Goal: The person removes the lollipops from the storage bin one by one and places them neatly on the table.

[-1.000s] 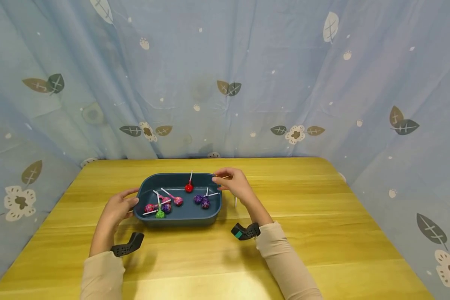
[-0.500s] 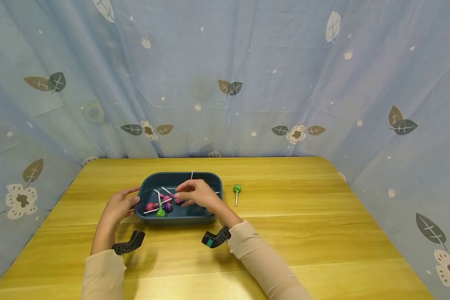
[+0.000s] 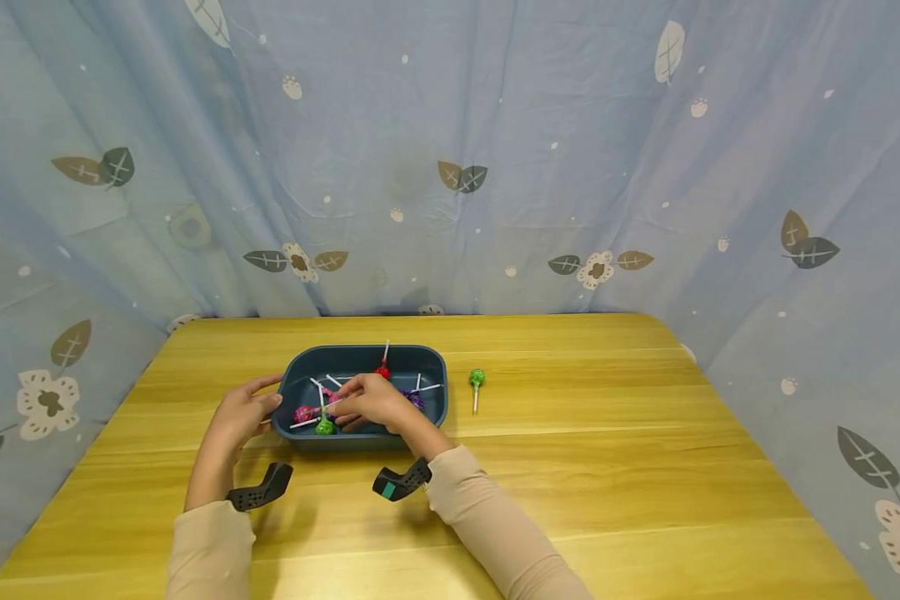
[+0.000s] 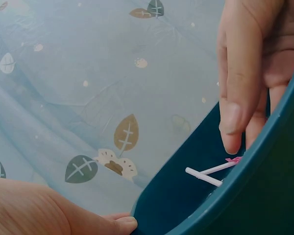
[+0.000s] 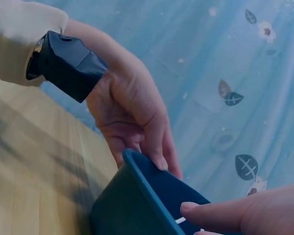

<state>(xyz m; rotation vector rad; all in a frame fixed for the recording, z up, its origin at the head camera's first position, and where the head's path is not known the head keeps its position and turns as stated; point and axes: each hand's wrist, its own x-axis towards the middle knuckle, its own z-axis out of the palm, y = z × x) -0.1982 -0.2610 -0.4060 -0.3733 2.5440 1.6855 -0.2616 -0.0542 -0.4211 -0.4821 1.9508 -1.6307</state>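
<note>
My left hand (image 3: pixel 237 412) grips the left end of a dark blue plastic basin (image 3: pixel 390 443), its thumb at the rim and the other fingers outside. Inside lie several wrapped lollipops: a green lollipop (image 3: pixel 325 427) and a pink lollipop (image 3: pixel 302 414) at the left, a red lollipop (image 3: pixel 382 372) at the back, a purple lollipop (image 3: pixel 416 402) at the right. Over the middle-left pile reaches my right hand (image 3: pixel 378 400), fingers pointing down and partly hiding the lollipops. In the left wrist view no lollipop shows between the fingers of this right hand (image 4: pixel 242 63).
To the right of the basin, a single green lollipop (image 3: pixel 477 378) lies on the wooden table (image 3: pixel 607 467), stick toward me. A blue patterned curtain (image 3: pixel 390 167) hangs behind the table and along its sides.
My right hand has let go of the green lollipop right of the basin and moved left, into the basin over the pile. The left hand stays at the basin's left end.
</note>
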